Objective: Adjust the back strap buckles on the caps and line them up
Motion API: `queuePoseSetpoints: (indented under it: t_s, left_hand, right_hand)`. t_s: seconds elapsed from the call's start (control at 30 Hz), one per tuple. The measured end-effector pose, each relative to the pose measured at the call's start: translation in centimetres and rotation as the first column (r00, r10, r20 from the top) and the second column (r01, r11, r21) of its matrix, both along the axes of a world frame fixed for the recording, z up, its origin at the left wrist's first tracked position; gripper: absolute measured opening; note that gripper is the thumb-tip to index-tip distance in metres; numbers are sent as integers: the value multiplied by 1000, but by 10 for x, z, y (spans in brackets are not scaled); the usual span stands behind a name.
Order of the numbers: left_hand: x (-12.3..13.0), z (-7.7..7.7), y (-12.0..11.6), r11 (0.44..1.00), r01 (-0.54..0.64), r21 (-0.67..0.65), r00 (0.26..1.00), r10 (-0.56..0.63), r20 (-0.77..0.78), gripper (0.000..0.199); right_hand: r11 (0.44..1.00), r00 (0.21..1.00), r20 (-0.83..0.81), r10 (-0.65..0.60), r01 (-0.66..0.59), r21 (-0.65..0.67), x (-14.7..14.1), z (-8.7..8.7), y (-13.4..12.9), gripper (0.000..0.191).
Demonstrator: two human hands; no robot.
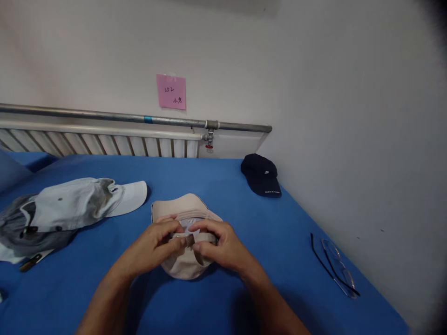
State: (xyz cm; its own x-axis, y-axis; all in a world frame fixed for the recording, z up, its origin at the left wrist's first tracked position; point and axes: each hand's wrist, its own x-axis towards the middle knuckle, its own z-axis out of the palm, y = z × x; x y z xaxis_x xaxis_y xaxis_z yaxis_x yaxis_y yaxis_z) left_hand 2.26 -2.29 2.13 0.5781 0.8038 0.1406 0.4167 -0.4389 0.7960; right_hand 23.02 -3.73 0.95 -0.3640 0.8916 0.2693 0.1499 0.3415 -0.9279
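A beige baseball cap lies upside down on the blue sheet, its brim pointing away from me and its inside showing. My left hand pinches the back strap on the left, near a small buckle. On the other side, my right hand grips the strap between thumb and fingers. Both thumbs are close together at the buckle. The fingers partly cover the strap, so I cannot tell whether it is fastened.
To the left, a white cap overlaps a grey cap. A dark navy cap lies at the back right by the wall. Eyeglasses rest near the right edge. Behind the blue surface run a radiator and a metal pipe.
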Motion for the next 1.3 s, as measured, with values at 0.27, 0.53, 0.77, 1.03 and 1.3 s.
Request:
queuePoseSetpoints:
  t_s: [0.27,0.53,0.77,1.03,1.3]
  left_hand:
    - [3,-4,-6,903,64,-426,953,72,295,34]
    - [12,0,-9,914,23,-405,967,82,241,26]
    - [9,1,-8,949,43,-312,976,27,217,27]
    - [7,2,-8,925,80,-371,968,18,251,26]
    - [5,1,-6,870,117,-478,943,54,329,28]
  right_hand:
    - [993,995,-86,42,-32,110,3,2,0,19]
    - [981,998,34,-46,39,191,3,-2,-1,25]
    - [961,997,48,-52,37,273,2,-5,1,25]
    - [965,998,48,-46,32,260,2,-6,0,23]
    - [973,1000,25,-16,9,232,1,-5,1,24]
